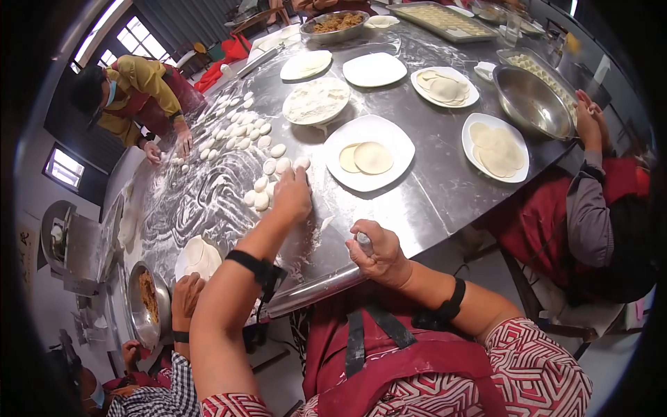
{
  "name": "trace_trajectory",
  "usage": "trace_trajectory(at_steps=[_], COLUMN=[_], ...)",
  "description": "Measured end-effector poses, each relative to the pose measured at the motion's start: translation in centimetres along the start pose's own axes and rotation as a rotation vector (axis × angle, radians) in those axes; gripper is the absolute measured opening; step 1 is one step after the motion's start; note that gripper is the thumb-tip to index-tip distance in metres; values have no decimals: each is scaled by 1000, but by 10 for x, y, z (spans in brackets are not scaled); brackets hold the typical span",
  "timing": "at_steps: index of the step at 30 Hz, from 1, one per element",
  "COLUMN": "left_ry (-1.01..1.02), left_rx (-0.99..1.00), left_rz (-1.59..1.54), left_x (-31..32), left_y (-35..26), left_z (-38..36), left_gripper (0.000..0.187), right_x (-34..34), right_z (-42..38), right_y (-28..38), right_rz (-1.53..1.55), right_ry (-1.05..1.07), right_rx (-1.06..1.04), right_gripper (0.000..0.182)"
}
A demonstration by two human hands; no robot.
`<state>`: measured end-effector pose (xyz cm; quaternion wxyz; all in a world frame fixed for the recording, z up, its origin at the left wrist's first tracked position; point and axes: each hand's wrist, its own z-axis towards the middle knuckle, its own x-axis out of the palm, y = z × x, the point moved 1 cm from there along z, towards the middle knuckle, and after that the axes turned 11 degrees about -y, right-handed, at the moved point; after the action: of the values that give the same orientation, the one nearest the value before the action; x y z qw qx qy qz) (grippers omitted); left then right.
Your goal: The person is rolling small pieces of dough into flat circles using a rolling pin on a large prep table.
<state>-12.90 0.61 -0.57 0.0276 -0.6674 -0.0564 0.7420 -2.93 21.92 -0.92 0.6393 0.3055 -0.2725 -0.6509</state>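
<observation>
Floury steel table [431, 187], no legible writing: left hand [292, 194] flat on dough pieces [267, 182], right hand [372, 254] clenched w/ rolling pin [316, 288].

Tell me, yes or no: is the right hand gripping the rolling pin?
Yes. The right hand is closed around the end of the rolling pin at the table edge.

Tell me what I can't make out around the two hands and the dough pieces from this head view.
- Left hand, head view: its fingertips and whichever dough piece they touch are hidden under the hand.
- Right hand: closed around a rolling pin; the pin's top end is hidden in the fist.
- Metal bowl at lower left: filling too small and distorted to identify.
- Far trays: contents too small.
</observation>
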Motion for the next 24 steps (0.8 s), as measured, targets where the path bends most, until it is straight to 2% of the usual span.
trace_trajectory(at_steps=[3,5,6,8,9,10,12,13,15,18,20,21,24], left_ry=[-92,-214,-132,36,-60,-59,81,78,60,215,212,210,120], left_rx=[152,287,285,270,246,159,68,85,133,-38,-130,-177,-91], left_rz=[80,59,36,-18,-55,-131,-181,-197,-226,-522,-716,-814,-735], left_x=[13,16,5,-26,-20,-19,-19,-22,-29,-34,-17,-14,-9], left_y=[-2,-3,-8,-19,-13,-8,1,3,5,11,22,24,25], left_z=[-40,-64,-70,-83,-84,-83,-74,-78,-83,-94,-101,-107,-113], left_gripper=[45,40,37,30,26,23,25,27,30,27,23,21,20], right_x=[3,2,2,3,3,3,3,4,4,7,7,9,23], right_z=[-2,0,0,1,1,-1,-1,0,-2,-2,0,2,17], right_y=[-6,-3,-1,-4,-4,-3,0,1,3,3,1,1,-16], right_rz=[-105,-25,15,-51,-70,-86,-69,-69,-45,-49,-133,-115,-156], right_ry=[0,-3,-1,-44,-50,-51,-31,-54,-33,-46,-38,-61,-66], right_rx=[-97,20,81,-39,-58,-75,3,-45,2,-24,-106,-57,-73], right_gripper=[29,29,30,29,29,29,29,27,26,26,27,27,27])
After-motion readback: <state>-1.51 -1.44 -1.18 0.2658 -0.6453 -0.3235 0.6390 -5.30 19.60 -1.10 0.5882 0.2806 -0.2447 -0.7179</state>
